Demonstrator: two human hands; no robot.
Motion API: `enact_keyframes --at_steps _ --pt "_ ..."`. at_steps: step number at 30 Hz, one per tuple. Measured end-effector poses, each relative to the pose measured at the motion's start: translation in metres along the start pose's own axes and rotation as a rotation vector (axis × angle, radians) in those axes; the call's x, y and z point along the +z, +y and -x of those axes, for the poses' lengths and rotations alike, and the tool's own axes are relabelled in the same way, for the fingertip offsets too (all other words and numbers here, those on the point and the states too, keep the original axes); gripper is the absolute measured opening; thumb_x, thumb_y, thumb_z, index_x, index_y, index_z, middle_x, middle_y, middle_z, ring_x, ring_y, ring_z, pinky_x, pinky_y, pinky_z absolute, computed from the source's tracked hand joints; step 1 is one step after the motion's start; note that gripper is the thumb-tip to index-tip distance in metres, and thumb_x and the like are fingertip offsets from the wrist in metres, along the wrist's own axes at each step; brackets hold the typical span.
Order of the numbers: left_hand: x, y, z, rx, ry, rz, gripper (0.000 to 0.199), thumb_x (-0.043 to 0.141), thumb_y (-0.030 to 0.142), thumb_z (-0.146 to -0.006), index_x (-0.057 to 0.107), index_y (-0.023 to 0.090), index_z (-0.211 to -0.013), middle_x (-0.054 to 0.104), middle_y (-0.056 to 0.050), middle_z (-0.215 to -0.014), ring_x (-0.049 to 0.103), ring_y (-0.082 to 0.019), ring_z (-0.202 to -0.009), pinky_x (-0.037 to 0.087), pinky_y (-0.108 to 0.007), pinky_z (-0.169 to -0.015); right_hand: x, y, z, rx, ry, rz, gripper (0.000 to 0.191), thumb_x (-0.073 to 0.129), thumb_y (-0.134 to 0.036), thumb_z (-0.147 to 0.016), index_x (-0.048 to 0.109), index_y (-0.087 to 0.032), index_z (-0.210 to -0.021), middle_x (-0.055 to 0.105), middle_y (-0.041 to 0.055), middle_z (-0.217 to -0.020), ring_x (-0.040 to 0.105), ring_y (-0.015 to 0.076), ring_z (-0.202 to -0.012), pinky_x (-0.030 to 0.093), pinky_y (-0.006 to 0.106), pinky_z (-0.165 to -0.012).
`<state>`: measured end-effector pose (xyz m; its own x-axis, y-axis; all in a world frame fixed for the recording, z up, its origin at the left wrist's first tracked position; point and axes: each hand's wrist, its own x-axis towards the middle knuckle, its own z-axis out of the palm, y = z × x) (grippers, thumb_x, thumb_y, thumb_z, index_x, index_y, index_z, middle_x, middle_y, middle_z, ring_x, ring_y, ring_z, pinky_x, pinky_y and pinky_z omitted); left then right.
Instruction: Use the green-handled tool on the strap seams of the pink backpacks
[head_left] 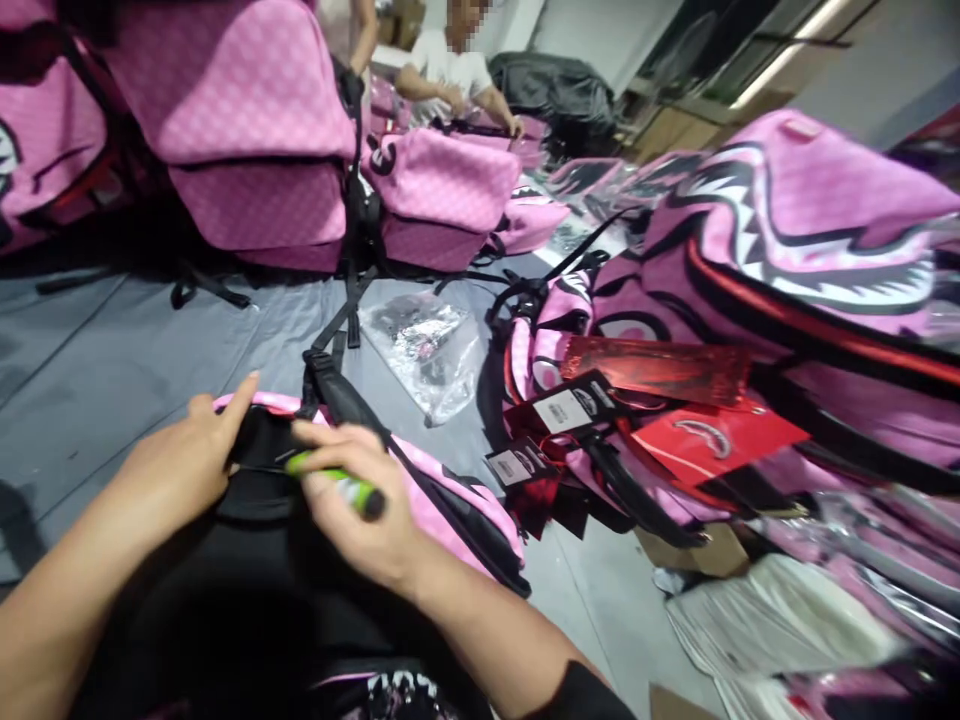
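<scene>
A pink and black backpack (457, 510) lies on the grey table before me, its black panel nearest my body. My left hand (180, 465) is at the backpack's top edge, index finger stretched out and the other fingers curled on the black fabric. Between the fingers of my right hand (360, 500) is a bright green tool with a black end (341, 483); its exact kind is unclear. The tool's tip points left, close over the black fabric near a thin light line. A black shoulder strap (349, 395) runs out behind my right hand.
Pink backpacks (247, 110) stand along the table's far side. A clear plastic bag (427, 350) lies on the grey cloth (90, 370). To the right are stacked backpacks (750, 260) with black tags (574, 410) and a red pouch (720, 440). Another person (457, 80) works behind.
</scene>
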<state>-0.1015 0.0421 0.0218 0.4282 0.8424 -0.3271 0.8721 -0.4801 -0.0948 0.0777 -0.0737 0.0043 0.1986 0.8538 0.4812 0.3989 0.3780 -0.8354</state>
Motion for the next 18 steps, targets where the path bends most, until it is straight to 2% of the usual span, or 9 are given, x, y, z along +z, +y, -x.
enact_keyframes --at_steps 2,3,4,5,7,11,14,16,18 --pt "0.01 -0.005 -0.006 -0.014 0.011 0.043 0.073 0.022 0.032 -0.092 -0.006 0.028 -0.159 0.051 -0.021 -0.12 0.068 -0.037 -0.079 0.049 -0.046 -0.064 -0.049 0.017 -0.008 0.001 0.246 0.241 0.018 0.046 -0.02 -0.091 0.064 -0.02 -0.095 0.073 0.0079 -0.113 0.069 0.0204 -0.105 0.047 0.039 -0.101" --pt "0.014 -0.008 -0.008 -0.01 0.015 0.064 0.076 0.024 0.034 -0.091 -0.013 0.032 -0.157 0.052 -0.019 -0.12 0.067 -0.038 -0.078 0.048 -0.047 -0.063 -0.073 0.032 -0.013 0.111 0.351 0.425 0.024 0.041 -0.018 -0.092 0.064 -0.019 -0.1 0.073 0.0103 -0.109 0.069 0.0206 -0.101 0.05 0.037 -0.095" --pt "0.018 -0.01 -0.01 0.001 0.017 0.08 0.078 0.025 0.036 -0.09 -0.02 0.036 -0.155 0.052 -0.017 -0.119 0.066 -0.038 -0.078 0.048 -0.048 -0.062 -0.096 0.051 -0.019 0.303 0.313 0.649 0.03 0.037 -0.015 -0.091 0.064 -0.017 -0.104 0.073 0.0114 -0.105 0.07 0.02 -0.095 0.052 0.033 -0.086" --pt "0.021 -0.012 -0.012 0.017 0.014 0.092 0.081 0.026 0.038 -0.089 -0.026 0.038 -0.152 0.053 -0.016 -0.118 0.065 -0.039 -0.078 0.047 -0.049 -0.062 -0.114 0.073 -0.025 0.519 0.14 0.855 0.032 0.038 -0.012 -0.089 0.065 -0.017 -0.106 0.074 0.0104 -0.101 0.07 0.0193 -0.093 0.052 0.03 -0.082" --pt "0.024 -0.015 -0.013 0.045 0.0 0.108 0.085 0.027 0.04 -0.088 -0.034 0.04 -0.147 0.053 -0.014 -0.116 0.065 -0.039 -0.078 0.047 -0.05 -0.063 -0.136 0.116 -0.038 0.643 -0.007 0.939 0.024 0.051 -0.009 -0.081 0.071 -0.015 -0.093 0.074 0.0107 -0.086 0.07 0.0215 -0.086 0.05 0.027 -0.075" --pt "0.018 -0.013 -0.006 0.059 0.027 0.133 0.084 0.026 0.039 -0.087 -0.034 0.042 -0.146 0.05 -0.012 -0.114 0.065 -0.039 -0.076 0.045 -0.048 -0.063 -0.129 0.173 -0.064 0.583 -0.179 0.947 0.023 0.063 -0.014 -0.081 0.073 -0.017 -0.101 0.073 0.0078 -0.101 0.068 0.0173 -0.096 0.048 0.021 -0.08" --pt "0.016 -0.01 -0.001 0.095 0.088 0.15 0.087 0.03 0.039 -0.087 -0.035 0.045 -0.144 0.05 -0.01 -0.113 0.065 -0.038 -0.079 0.046 -0.048 -0.064 -0.113 0.191 -0.077 0.539 -0.188 0.985 0.029 0.064 -0.027 -0.088 0.069 -0.014 -0.113 0.068 0.0141 -0.119 0.065 0.0195 -0.107 0.047 0.022 -0.085" --pt "0.019 -0.008 -0.001 0.045 0.083 0.114 0.084 0.027 0.035 -0.088 -0.033 0.044 -0.146 0.051 -0.012 -0.116 0.066 -0.037 -0.078 0.046 -0.047 -0.064 -0.109 0.199 -0.082 0.553 -0.168 1.03 0.039 0.064 -0.037 -0.091 0.066 -0.007 -0.117 0.066 0.0211 -0.117 0.066 0.0236 -0.105 0.049 0.027 -0.084" --pt "0.023 -0.007 -0.004 -0.019 0.063 0.068 0.079 0.023 0.031 -0.09 -0.026 0.039 -0.151 0.05 -0.016 -0.118 0.066 -0.036 -0.076 0.046 -0.046 -0.063 -0.107 0.207 -0.085 0.542 -0.166 1.063 0.044 0.063 -0.043 -0.093 0.064 -0.006 -0.118 0.068 0.0195 -0.111 0.067 0.0241 -0.1 0.052 0.032 -0.084"
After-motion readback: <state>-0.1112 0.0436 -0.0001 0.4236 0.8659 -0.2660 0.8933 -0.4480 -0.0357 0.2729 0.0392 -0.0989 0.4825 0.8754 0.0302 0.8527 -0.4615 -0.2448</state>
